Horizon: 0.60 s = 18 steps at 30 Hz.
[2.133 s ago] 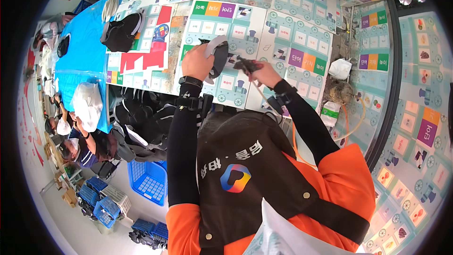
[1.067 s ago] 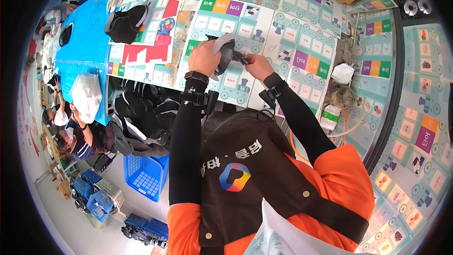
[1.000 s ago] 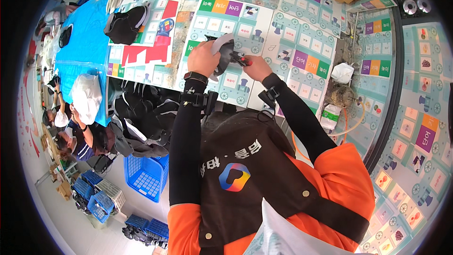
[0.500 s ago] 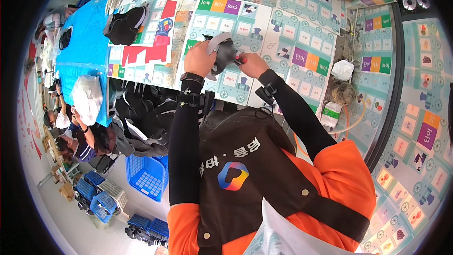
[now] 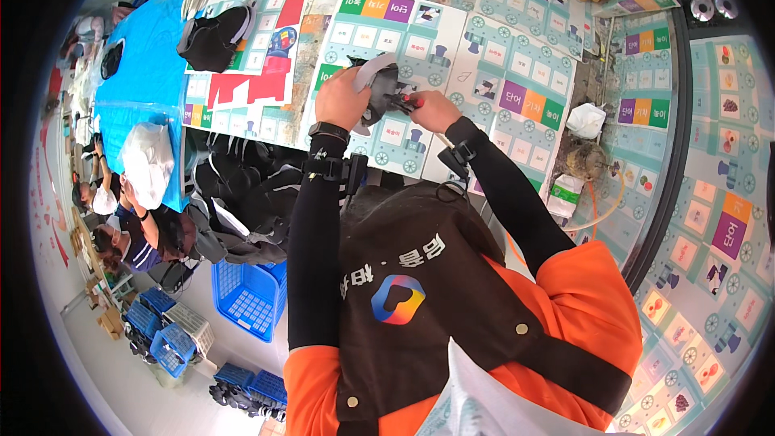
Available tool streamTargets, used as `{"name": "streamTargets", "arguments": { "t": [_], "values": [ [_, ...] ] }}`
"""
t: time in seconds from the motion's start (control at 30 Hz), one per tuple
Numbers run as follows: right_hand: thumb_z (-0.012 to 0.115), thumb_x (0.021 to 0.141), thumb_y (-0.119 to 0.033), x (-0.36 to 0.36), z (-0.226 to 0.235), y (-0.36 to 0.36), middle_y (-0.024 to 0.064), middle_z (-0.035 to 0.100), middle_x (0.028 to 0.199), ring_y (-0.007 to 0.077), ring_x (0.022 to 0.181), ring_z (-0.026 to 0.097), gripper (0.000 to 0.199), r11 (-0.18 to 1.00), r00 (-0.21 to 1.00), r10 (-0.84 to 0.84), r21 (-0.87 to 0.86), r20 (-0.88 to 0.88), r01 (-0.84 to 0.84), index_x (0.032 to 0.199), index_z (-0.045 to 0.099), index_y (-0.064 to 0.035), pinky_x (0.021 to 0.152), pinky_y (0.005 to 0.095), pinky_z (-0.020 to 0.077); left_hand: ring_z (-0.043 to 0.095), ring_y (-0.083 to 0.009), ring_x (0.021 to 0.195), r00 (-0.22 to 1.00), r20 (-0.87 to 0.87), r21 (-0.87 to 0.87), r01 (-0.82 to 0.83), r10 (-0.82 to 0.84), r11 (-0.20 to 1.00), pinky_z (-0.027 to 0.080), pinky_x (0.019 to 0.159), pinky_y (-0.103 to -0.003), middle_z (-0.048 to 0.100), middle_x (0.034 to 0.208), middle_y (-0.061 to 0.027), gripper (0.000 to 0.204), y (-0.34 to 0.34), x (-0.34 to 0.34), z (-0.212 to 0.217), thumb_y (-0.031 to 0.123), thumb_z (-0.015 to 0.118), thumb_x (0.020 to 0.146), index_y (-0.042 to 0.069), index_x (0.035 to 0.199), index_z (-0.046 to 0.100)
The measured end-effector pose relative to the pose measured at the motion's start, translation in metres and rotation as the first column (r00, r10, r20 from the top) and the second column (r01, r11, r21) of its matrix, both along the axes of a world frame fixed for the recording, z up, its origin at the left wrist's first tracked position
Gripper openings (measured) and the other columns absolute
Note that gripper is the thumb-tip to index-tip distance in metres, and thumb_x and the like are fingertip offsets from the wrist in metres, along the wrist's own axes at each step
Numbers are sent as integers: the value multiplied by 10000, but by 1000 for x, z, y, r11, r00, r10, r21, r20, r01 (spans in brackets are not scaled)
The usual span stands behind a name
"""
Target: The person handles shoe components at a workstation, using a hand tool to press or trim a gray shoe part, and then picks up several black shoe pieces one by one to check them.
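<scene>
I watch a dark piece (image 5: pixel 384 87) with a pale grey rim over the printed surface (image 5: pixel 389 152). Left fingers (image 5: pixel 358 95): clamped on its left side. Right fingers (image 5: pixel 421 115), just right of it: wrapped around a dark tool (image 5: pixel 400 102); contact with the piece, I can't tell. Well left of the left fingers: a similar black piece (image 5: pixel 210 46). Nearer the person: dark heap (image 5: pixel 246 198).

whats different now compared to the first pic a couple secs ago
The right hand has moved left, bringing the black hand tool from beside the held shoe upper to its right edge; contact is unclear. Nothing was newly grasped or let go: the left hand keeps its grip. The white plastic bag stayed put.
</scene>
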State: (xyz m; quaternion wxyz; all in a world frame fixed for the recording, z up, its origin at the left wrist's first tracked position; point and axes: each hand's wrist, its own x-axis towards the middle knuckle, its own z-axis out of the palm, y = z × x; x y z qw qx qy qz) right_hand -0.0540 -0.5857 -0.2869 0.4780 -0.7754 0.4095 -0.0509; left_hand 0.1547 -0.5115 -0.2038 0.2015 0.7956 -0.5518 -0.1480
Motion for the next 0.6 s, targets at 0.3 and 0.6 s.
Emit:
{"name": "streamTargets", "arguments": {
  "t": [0.3, 0.6],
  "values": [
    [599, 798, -172, -2, 3, 3, 269, 694, 928, 448, 910, 663, 311, 996, 999, -15, 91, -32, 18, 1045, 726, -33, 808, 495, 526, 671, -383, 943, 1000, 4, -19, 3, -3, 1000, 545, 834, -474, 698, 1052, -145, 377, 3, 1, -4, 215, 685, 785, 102, 1144, 716],
    [642, 763, -181, -8, -9, 3, 196, 670, 689, 336, 633, 673, 302, 994, 1000, 0, 111, -27, 3, 992, 720, 0, 627, 416, 516, 671, -384, 953, 1000, -9, 7, 0, 0, 1000, 541, 847, -474, 696, 1072, -149, 389, 0, 0, -3, 216, 684, 781, 103, 1152, 714]
  ]
}}
